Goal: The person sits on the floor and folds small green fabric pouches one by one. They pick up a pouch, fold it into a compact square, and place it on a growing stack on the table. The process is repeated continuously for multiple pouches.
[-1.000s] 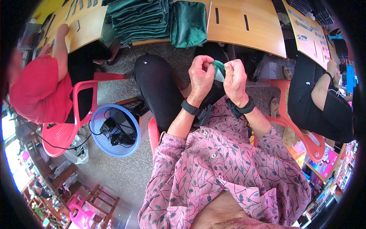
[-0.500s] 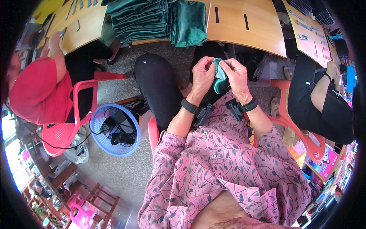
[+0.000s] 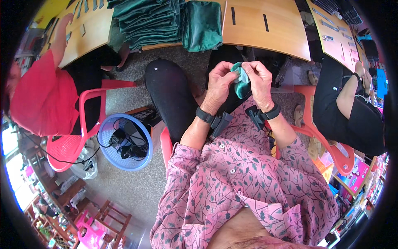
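Observation:
A small piece of shiny green velvet cloth (image 3: 241, 88) with a paler underside hangs between my two hands, above my lap. My left hand (image 3: 219, 84) pinches its upper left edge between thumb and fingers. On the other side, my right hand (image 3: 259, 81) grips the upper right edge the same way. The cloth's lower end droops free below the fingertips. Past my knees, a tall stack of folded green velvet pieces (image 3: 147, 25) lies on the table (image 3: 286, 35), with another folded velvet piece (image 3: 202, 27) beside it overhanging the front edge.
Two dark strips, one a black strip (image 3: 265, 23), lie on the table. A blue basket (image 3: 108, 159) holding black cables and devices stands on the floor at my left. One person in a red shirt (image 3: 45, 99) sits left; another in black (image 3: 348, 112) sits right, on pink chairs.
My fingers have shifted on the cloth, spreading its upper part slightly and showing more of the pale underside. The person in red has reached an arm farther over the left table.

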The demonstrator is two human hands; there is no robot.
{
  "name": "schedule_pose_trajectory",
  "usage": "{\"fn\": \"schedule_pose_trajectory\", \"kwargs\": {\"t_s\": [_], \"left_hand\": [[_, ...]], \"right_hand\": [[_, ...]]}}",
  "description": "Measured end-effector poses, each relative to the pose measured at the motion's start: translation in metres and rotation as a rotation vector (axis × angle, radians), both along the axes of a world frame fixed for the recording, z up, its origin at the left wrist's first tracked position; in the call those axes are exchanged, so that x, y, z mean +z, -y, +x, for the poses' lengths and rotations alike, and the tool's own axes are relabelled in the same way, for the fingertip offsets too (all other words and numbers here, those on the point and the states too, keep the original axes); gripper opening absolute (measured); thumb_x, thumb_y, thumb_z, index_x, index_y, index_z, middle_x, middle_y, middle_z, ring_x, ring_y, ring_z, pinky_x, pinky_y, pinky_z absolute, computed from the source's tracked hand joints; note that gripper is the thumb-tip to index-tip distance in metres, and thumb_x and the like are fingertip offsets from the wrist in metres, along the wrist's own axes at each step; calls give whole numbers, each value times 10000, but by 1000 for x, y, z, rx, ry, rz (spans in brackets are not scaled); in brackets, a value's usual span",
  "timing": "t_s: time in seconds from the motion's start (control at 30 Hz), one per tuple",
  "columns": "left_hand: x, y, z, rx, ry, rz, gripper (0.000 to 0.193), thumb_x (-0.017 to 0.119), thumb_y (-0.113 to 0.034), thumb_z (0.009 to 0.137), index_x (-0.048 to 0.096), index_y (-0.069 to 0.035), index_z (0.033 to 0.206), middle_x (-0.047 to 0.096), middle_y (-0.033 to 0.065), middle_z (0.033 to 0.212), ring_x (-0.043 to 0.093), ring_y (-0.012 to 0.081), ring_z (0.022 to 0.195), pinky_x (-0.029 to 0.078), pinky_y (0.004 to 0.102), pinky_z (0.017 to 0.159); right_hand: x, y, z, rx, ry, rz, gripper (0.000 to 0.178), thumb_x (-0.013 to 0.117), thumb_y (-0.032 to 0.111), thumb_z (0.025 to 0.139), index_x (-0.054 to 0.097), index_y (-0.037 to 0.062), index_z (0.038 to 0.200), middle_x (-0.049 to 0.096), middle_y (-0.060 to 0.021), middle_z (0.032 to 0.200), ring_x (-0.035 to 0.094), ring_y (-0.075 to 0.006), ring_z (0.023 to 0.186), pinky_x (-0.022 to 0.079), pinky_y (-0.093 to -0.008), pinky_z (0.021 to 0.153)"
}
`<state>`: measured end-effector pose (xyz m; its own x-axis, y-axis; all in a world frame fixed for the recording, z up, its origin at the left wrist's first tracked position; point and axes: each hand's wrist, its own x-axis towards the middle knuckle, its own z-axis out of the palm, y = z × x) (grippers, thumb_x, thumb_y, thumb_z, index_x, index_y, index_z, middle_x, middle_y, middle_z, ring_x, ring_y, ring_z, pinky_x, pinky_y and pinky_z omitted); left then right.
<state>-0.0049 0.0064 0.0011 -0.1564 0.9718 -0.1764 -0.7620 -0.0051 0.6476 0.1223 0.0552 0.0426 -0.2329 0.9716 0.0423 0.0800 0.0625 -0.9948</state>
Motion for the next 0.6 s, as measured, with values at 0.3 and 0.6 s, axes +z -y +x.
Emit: {"fn": "schedule_pose_trajectory", "kwargs": {"t_s": [0.3,0.6], "left_hand": [[-4,-5,-1,282,-663,-68,116,651,2,823,572,-48,891,535,-43,744,463,38,661,413,230,570],[-13,-3,0,43,-350,-144,92,583,-25,902,652,-19,962,607,-35,818,525,39,735,450,227,638]], "right_hand": [[3,22,-10,187,25,170,72,681,12,902,652,-13,963,637,-12,850,589,-53,744,480,-217,662],[-2,6,-4,115,91,12,225,645,45,931,604,-16,1144,697,-50,901,650,-75,776,527,-226,683]]}}
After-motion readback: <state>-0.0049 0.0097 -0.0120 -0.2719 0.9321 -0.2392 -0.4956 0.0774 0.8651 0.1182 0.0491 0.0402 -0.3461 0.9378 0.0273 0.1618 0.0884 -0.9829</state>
